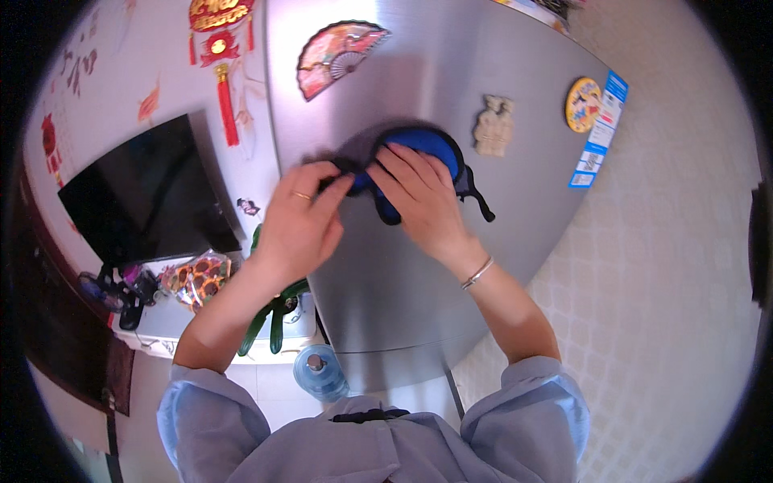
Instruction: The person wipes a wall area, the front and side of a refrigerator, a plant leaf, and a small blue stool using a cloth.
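Note:
Against the silver refrigerator door [386, 290] lies a blue fabric item with black edging [432, 142] and a thin black strap at its right; its exact kind is unclear. My right hand [423, 199] rests over its middle, fingers slightly spread and pressed on the blue cloth. My left hand [305, 211], with a ring on one finger, pinches the narrow black-edged left end between thumb and fingers. Part of the item is hidden beneath both hands.
A fan-shaped magnet [341, 57], a beige figure magnet [494, 125] and a round yellow magnet [583, 105] are on the refrigerator. At left are a television [151, 193], wrapped sunflowers [202, 281] and a green plant [276, 323]. A blue water bottle [320, 377] stands below.

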`<state>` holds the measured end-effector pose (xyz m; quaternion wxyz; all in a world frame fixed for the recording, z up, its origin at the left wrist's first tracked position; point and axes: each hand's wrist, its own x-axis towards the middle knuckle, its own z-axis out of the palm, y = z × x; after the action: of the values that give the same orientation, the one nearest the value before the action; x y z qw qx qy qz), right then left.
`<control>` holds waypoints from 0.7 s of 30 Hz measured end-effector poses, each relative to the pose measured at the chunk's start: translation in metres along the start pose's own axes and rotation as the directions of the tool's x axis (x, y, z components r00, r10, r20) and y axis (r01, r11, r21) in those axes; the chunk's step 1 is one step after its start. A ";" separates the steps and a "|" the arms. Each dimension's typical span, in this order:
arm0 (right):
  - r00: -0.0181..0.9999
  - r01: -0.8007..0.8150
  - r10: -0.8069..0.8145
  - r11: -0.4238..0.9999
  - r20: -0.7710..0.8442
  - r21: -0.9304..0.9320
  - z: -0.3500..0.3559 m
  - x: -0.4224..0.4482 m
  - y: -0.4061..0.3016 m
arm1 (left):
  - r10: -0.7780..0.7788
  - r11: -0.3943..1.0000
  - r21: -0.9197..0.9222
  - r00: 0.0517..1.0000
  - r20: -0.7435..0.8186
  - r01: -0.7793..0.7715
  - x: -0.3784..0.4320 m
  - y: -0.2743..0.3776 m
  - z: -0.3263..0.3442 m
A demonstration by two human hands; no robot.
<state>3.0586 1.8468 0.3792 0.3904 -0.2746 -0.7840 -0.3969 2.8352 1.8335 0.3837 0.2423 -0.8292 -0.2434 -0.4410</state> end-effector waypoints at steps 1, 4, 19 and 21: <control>1.000 -0.012 0.012 1.000 0.002 -0.012 -0.001 -0.016 0.004 | 0.012 1.000 -0.012 1.000 0.003 -0.012 0.002 0.011 0.008; 0.991 -0.131 0.132 0.991 -0.014 0.024 -0.009 -0.075 0.022 | 0.059 0.994 -0.103 0.991 0.122 -0.046 0.009 0.045 0.048; 0.675 -0.454 0.702 0.638 -0.227 0.621 -0.050 -0.047 0.124 | 0.417 0.710 0.435 0.829 0.373 -0.553 0.219 0.116 0.084; 0.685 -0.387 0.681 0.641 -0.258 0.663 -0.051 -0.016 0.134 | 0.545 0.709 0.501 0.836 0.058 -0.497 0.242 0.089 0.081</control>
<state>3.1862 1.8739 0.4394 0.7390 -0.2656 -0.6157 -0.0653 3.0588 1.8616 0.5329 0.5727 -0.7512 -0.0924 -0.3150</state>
